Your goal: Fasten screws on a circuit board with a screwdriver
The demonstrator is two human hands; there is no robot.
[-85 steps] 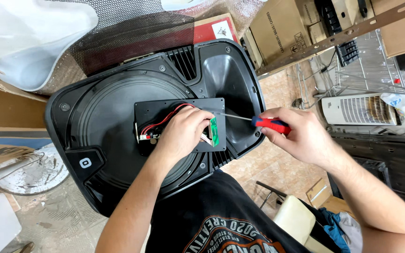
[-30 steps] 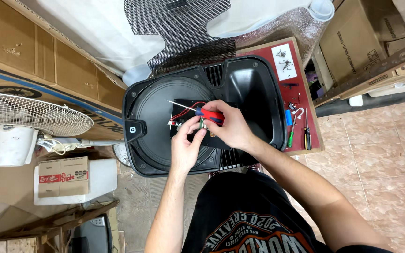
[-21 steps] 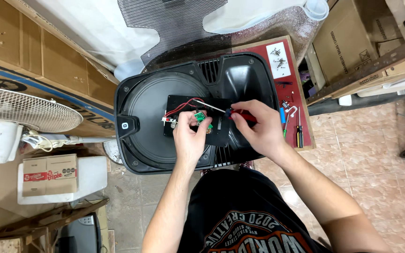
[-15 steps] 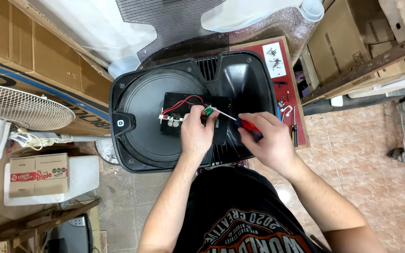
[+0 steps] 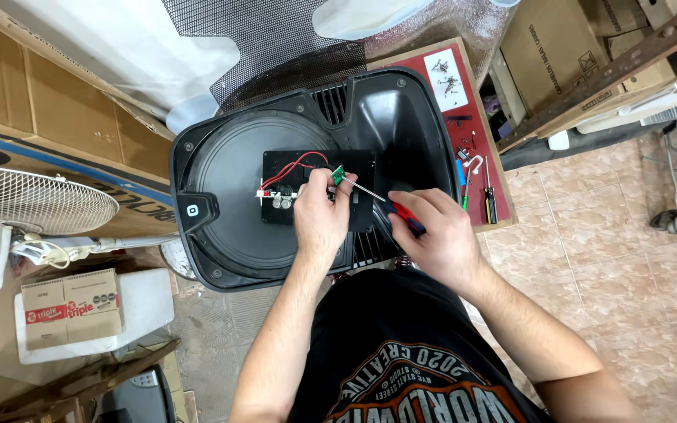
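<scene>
Down at the bottom of the frame, centre, the person's black printed shirt (image 5: 425,368), w/ both forearms running up from it toward mid-frame. Right hand (image 5: 439,235), just right of centre, is clenched round the red handle of a screwdriver (image 5: 389,205); the shaft slants up-left, its tip reaching the small green circuit board (image 5: 338,174). Left hand (image 5: 321,215), at centre, rests on the black plate (image 5: 358,192), fingers curled and pinching at that green board, thumb side near the two silver terminals (image 5: 281,201); exact grip is partly hidden by the fingers. Red and black wires (image 5: 295,164) loop from the terminals up across the plate toward the board. The plate sits in the middle of a big black plastic speaker housing (image 5: 401,117), lying flat, centre frame, round cone recess on its left half, vent slots at top and bottom edges. Right of the housing, touching its edge, a dark red tray (image 5: 476,117) w/ a white card of screws (image 5: 442,74) at top and a few hand tools (image 5: 487,196) lower down. Left side: white fan (image 5: 29,204), a small cardboard box (image 5: 72,305) on a white unit below it, lower left. Upper frame: black mesh grille (image 5: 260,39), white plastic sheeting (image 5: 119,39) upper left, cardboard boxes (image 5: 558,47) upper right. Tiled floor (image 5: 620,235) on the right.
</scene>
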